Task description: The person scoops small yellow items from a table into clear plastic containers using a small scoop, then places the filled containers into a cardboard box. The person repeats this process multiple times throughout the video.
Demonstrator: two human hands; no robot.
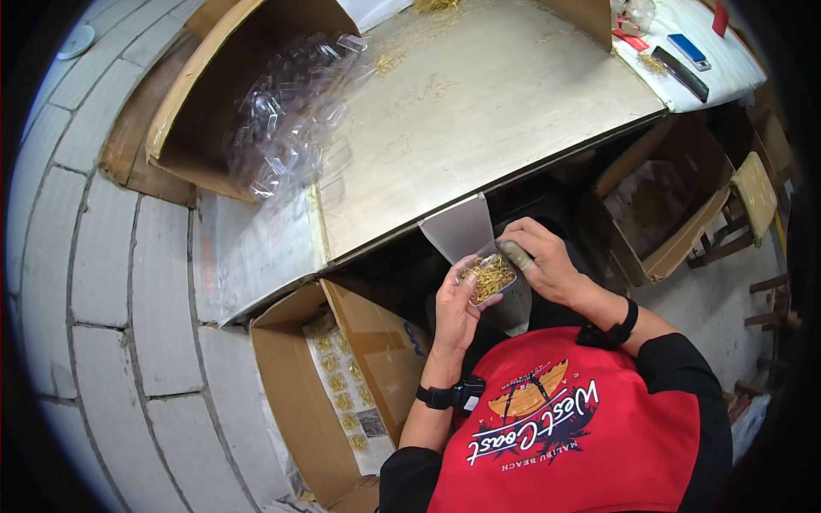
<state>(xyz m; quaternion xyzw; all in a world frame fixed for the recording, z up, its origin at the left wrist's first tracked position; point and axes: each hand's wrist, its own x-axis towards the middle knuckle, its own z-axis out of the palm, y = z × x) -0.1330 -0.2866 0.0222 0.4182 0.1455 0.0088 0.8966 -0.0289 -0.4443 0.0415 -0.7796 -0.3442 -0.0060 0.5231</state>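
My left hand (457,306) grips a small clear plastic box (499,296) from its left side, the thumb over the rim. Inside lie many small gold-coloured metal pieces (487,275), thin and bent like hooks; their exact kind is too small to tell. At the box's right rim, my right hand (543,261) has its fingers curled and closed against the edge. One digit of that hand wears a greyish-green wrap (516,255). Just beyond the box, a whitish flat panel (459,228) slants down from the table's front edge.
A pale table (487,111) carries scattered gold pieces (389,63). Clear plastic boxes (286,111) spill from a tipped carton (184,94) at the far left. An open carton (291,385) at lower left holds filled packs; another carton (676,248) and stool (754,201) stand right.
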